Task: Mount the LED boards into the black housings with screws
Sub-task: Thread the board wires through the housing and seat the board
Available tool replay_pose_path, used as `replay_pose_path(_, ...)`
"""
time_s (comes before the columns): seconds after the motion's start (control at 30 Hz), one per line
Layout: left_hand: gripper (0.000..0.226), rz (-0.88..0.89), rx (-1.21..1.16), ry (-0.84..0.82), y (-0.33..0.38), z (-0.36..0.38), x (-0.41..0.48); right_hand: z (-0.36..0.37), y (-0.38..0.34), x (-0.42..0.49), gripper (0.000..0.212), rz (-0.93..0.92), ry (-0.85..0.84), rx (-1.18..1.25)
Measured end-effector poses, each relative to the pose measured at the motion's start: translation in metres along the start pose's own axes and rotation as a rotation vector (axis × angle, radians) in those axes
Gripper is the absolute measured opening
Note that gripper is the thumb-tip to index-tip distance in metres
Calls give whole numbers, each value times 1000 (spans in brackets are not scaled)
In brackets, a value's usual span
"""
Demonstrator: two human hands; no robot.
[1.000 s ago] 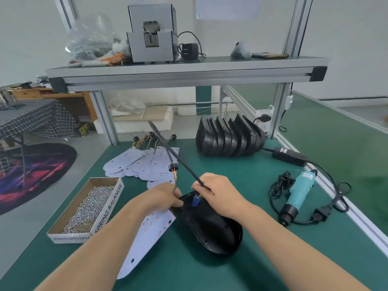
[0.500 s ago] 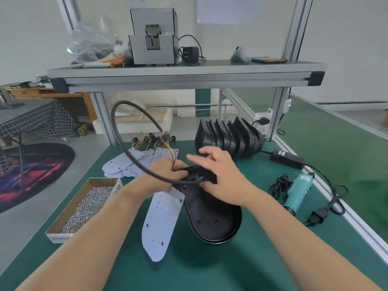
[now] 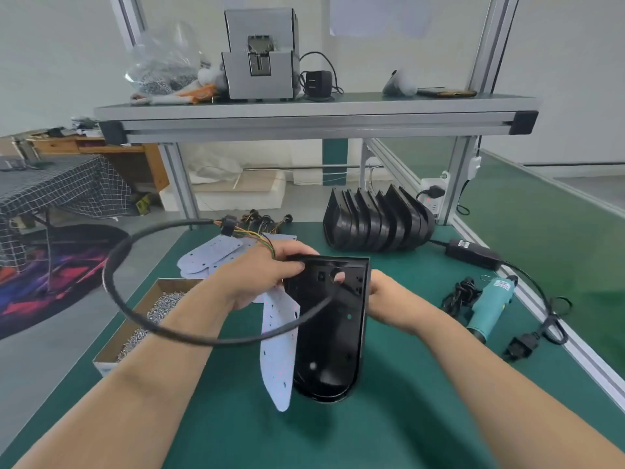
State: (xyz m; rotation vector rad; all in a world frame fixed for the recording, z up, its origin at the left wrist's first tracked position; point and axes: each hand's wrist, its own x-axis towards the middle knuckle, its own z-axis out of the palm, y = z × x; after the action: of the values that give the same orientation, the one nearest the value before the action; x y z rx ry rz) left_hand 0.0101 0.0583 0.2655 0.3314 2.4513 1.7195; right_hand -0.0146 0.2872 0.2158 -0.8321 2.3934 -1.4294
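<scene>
A black housing (image 3: 329, 336) stands nearly upright over the green bench, open side toward me. My left hand (image 3: 260, 275) grips its top left edge together with a white LED board (image 3: 277, 350) that hangs down beside it. My right hand (image 3: 382, 292) is behind the housing's right side, a fingertip showing through a round hole near the top. The board's black cable (image 3: 115, 265) loops out to the left and runs back across the housing toward that hole. The right hand's fingers are mostly hidden.
A cardboard box of screws (image 3: 148, 319) sits at the left. More LED boards (image 3: 209, 252) lie behind my hands. A row of black housings (image 3: 375, 221) stands at the back. A teal electric screwdriver (image 3: 490, 306) and its cable lie on the right.
The housing was lifted from lying flat to almost upright. My right hand moved from its top to behind it. The cable loop swung down and left.
</scene>
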Motion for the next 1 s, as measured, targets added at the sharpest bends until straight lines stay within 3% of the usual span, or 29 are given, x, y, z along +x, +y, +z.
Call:
replay_pose_path(0.03,33,22,-5,-5,3,-1,-1,1,5,5,8,14,90,-201)
replay_pose_path(0.13,33,91,-139,18,12,-11,-4,-9,24,10,32,211,261,-742)
replay_pose_path(0.2,35,118,-246,76,18,-24,-7,-21,34,6,16,413,323,-947)
replay_pose_path(0.23,35,122,-266,101,20,-29,-9,-26,35,2,10,474,343,-956)
replay_pose_path(0.27,36,123,-261,122,21,-32,-10,-29,36,1,22,486,356,-924)
replay_pose_path(0.3,35,116,-234,141,21,-32,-10,-31,34,0,41,425,354,-856)
replay_pose_path(0.37,33,81,-172,183,19,-28,-9,-24,15,2,66,123,337,-607)
replay_pose_path(0.43,33,52,-153,213,18,-20,-7,-9,-10,4,52,-182,276,-335)
replay_pose_path(0.53,34,43,-139,166,18,-10,-6,9,-24,8,5,-329,333,-207)
replay_pose_path(0.6,35,53,-167,175,21,-10,-8,5,-15,14,22,-295,403,-428)
replay_pose_path(0.67,35,81,-223,196,27,-15,-11,-6,4,20,32,-56,335,-676)
replay_pose_path(0.73,35,96,-207,237,32,-22,-13,-16,28,22,26,239,205,-806)
replay_pose_path(0.8,35,93,-170,285,34,-26,-13,-19,44,19,18,408,116,-835)
replay_pose_path(0.9,39,75,-55,294,32,-18,-10,-24,36,17,30,385,254,-664)
replay_pose_path(1.0,40,58,42,306,30,-8,-6,-36,-25,14,29,68,715,-308)
